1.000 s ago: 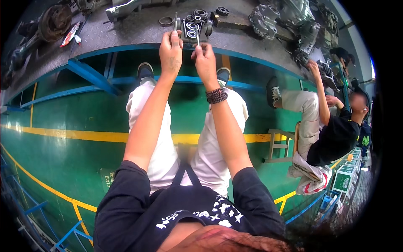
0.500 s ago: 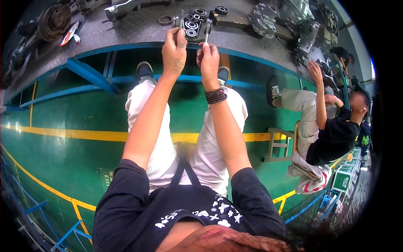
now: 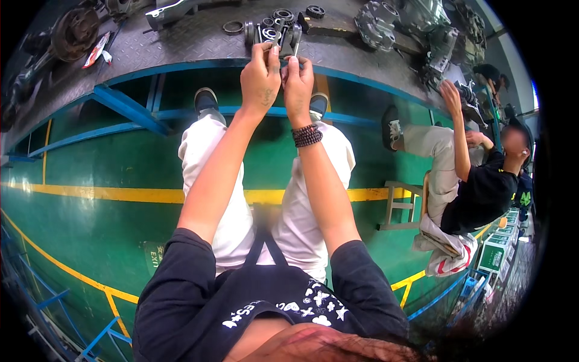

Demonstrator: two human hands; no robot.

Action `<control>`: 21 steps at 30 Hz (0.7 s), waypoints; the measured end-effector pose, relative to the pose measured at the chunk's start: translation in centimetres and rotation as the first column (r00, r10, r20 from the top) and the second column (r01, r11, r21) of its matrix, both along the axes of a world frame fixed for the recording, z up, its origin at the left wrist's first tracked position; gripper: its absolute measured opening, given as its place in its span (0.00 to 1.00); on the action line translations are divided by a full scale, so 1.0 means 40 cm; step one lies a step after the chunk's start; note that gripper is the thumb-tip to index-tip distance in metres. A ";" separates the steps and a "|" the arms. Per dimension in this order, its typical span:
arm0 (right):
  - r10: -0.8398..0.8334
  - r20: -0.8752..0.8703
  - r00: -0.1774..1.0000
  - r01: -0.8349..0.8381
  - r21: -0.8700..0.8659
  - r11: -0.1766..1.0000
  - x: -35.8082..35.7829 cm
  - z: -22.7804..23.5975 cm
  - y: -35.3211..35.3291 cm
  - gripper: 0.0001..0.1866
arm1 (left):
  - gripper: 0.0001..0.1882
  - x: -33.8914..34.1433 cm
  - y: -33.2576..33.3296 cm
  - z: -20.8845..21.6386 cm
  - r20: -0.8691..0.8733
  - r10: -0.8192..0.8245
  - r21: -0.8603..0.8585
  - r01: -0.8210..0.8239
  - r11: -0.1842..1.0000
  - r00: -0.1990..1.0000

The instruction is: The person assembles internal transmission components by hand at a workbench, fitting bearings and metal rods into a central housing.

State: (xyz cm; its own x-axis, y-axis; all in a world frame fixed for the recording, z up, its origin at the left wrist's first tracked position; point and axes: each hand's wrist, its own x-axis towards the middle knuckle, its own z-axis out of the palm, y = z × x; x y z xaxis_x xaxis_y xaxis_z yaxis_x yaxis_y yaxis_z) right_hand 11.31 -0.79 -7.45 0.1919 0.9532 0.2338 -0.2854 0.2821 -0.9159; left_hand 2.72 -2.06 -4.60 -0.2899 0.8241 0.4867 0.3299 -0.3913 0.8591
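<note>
While the left hand (image 3: 262, 78) pinched one rod (image 3: 277, 39) and the right hand (image 3: 297, 84) a second rod (image 3: 295, 48), both top centre near the bearings (image 3: 271, 33), trouble lurked: with hands so close, one bump could have jarred either loose

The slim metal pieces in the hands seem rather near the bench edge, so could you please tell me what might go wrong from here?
If the left hand lost its slim metal piece, or the right hand its thin rod, it could drop past the blue bench edge to the green floor. Bearings sit just beyond, so a piece might knock them. The hands are close together and might bump.
</note>
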 end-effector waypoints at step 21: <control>-0.022 0.505 0.863 0.089 -0.109 0.990 0.000 -0.029 0.029 0.15 | 0.13 -0.032 -0.016 0.022 0.251 -0.010 0.259 -0.058 0.964 0.968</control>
State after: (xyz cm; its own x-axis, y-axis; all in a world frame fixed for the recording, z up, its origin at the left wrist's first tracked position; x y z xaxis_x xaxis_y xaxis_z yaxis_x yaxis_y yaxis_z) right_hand 11.29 0.37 -8.62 0.1342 0.9720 0.1929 0.2347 0.1580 -0.9591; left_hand 1.43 -2.70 -3.73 -0.4473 0.6683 0.5944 0.1315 -0.6083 0.7828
